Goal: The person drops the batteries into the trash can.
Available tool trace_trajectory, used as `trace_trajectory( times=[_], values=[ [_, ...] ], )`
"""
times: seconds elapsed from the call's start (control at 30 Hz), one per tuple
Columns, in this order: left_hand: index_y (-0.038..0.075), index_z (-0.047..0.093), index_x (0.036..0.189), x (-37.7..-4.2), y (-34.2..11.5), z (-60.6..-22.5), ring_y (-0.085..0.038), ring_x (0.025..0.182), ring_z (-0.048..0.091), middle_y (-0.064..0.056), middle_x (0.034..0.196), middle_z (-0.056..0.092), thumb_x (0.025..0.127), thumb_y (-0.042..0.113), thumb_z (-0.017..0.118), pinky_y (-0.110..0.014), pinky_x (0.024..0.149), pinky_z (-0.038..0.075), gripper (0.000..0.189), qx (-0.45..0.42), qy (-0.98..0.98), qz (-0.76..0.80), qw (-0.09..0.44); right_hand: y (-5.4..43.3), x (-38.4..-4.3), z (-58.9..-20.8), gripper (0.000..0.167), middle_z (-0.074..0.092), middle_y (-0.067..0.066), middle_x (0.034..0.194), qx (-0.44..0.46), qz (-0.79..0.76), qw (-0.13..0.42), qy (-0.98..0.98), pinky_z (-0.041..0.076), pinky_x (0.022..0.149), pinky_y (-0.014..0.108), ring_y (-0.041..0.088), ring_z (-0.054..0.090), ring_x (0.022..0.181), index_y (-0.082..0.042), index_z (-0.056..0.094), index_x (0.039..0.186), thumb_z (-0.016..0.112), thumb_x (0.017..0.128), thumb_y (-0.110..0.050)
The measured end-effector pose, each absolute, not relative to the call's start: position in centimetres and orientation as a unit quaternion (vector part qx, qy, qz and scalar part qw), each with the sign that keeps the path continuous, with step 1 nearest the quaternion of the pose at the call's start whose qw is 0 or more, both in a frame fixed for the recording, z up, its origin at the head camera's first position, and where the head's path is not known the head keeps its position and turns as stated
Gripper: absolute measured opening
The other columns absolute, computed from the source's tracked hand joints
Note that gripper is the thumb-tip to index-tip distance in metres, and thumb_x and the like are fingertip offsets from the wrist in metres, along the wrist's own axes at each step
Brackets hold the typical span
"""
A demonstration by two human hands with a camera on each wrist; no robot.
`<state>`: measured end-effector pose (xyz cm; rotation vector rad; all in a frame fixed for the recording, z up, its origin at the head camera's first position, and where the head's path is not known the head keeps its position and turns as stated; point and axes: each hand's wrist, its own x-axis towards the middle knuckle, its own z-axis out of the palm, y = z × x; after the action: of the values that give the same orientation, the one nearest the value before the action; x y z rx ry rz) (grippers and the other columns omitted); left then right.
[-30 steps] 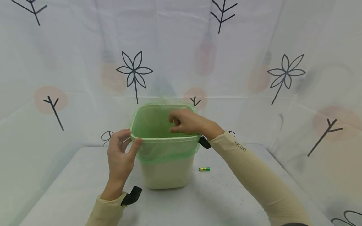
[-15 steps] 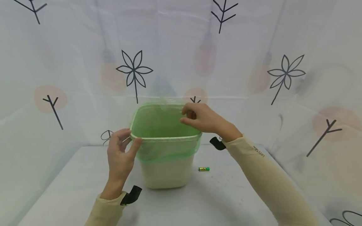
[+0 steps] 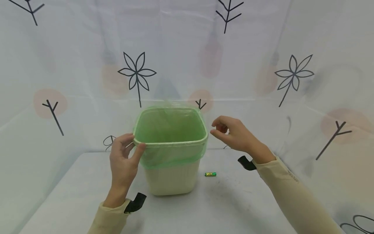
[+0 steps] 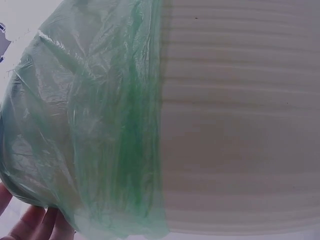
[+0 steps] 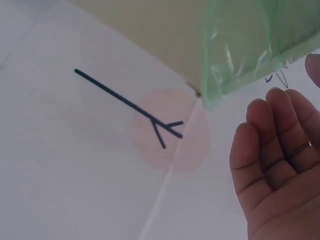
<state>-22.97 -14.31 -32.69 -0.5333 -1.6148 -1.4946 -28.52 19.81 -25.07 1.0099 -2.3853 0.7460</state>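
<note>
A cream trash bin point(image 3: 172, 182) stands upright in the middle of the table, a green bag point(image 3: 175, 155) lining it and folded down over its rim. My left hand point(image 3: 125, 161) holds the bin's front left corner, thumb on the front of the rim and fingers along the side; the left wrist view shows some fingertips point(image 4: 31, 222) against the bag. Off the bin's right side, my right hand point(image 3: 233, 133) hangs in the air with loosely curled fingers, which hold nothing in the right wrist view. A small green and gold battery point(image 3: 210, 174) lies right of the bin.
The table point(image 3: 228, 211) has a white cover. Behind and at both sides hangs a white cloth point(image 3: 248, 42) printed with plants and pale pink spots. Black wrist mounts point(image 3: 135, 203) stick out from both forearms.
From over the bin's opening, my right hand has moved right and out past the rim. My left hand has stayed on the corner. Bin and battery have not moved.
</note>
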Motion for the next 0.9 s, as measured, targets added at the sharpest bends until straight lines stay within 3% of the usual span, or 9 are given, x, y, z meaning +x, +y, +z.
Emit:
trace_trajectory(
  times=[0.33, 0.9],
  values=[
    [-0.010, 0.050, 0.117, -23.0, -14.3, -32.6, -0.029, 0.112, 0.056, -0.019, 0.120, 0.052, 0.080, -0.010, 0.070, -0.024, 0.098, 0.051, 0.042, -0.213, -0.643, -0.599, 0.426, 21.1, -28.8, -29.1, 0.008, 0.056, -0.007, 0.079, 0.354, 0.278, 0.189, -0.873, 0.053, 0.064, 0.024, 0.010, 0.053, 0.073, -0.014, 0.061, 0.096, 0.066, 0.091, -0.017],
    [-0.010, 0.050, 0.117, -23.1, -14.4, -32.8, -0.030, 0.111, 0.056, -0.021, 0.120, 0.052, 0.080, -0.010, 0.070, -0.025, 0.099, 0.051, 0.042, -0.217, -0.637, -0.603, 0.428, 20.9, -30.3, -37.4, 0.018, 0.053, -0.010, 0.082, 0.324, 0.249, 0.065, -0.910, 0.050, 0.064, 0.024, 0.009, 0.050, 0.075, -0.019, 0.059, 0.098, 0.069, 0.088, -0.031]
  ],
)
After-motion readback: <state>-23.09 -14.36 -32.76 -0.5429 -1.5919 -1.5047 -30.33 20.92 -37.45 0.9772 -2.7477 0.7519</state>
